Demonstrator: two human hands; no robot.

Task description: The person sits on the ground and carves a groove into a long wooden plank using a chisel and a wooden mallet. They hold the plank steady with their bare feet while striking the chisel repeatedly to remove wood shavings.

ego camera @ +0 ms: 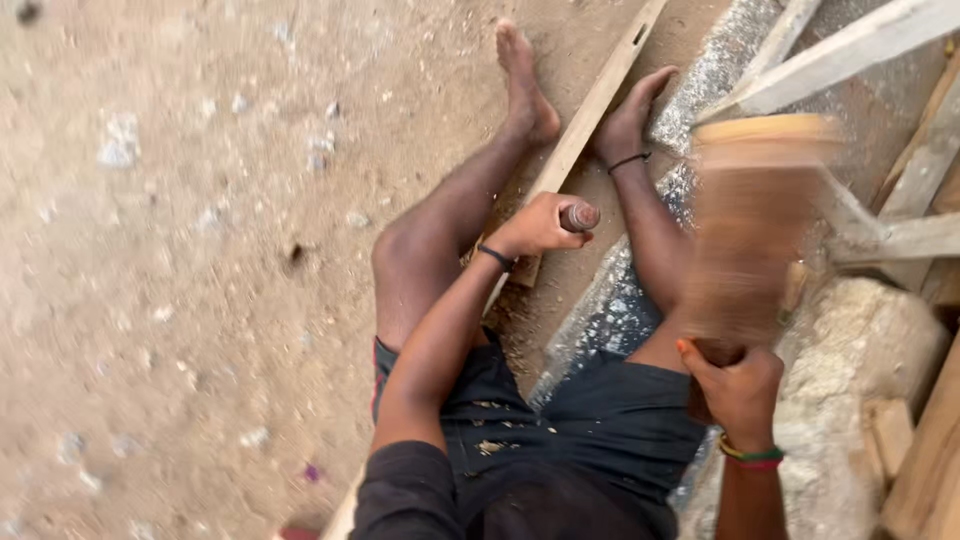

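Left hand (537,226), fingers clamped round chisel (579,216) on plank (590,110); right hand (738,385) gripping blurred mallet (752,215) (raised above lap).

Bare dirt ground (180,250) strewn with small pale stones (120,140) fills the left. On the right, a rough stone block (860,340) sits among pale wooden slats (850,45), with sawdust (715,65) scattered beside them and wood offcuts (890,435) lower right
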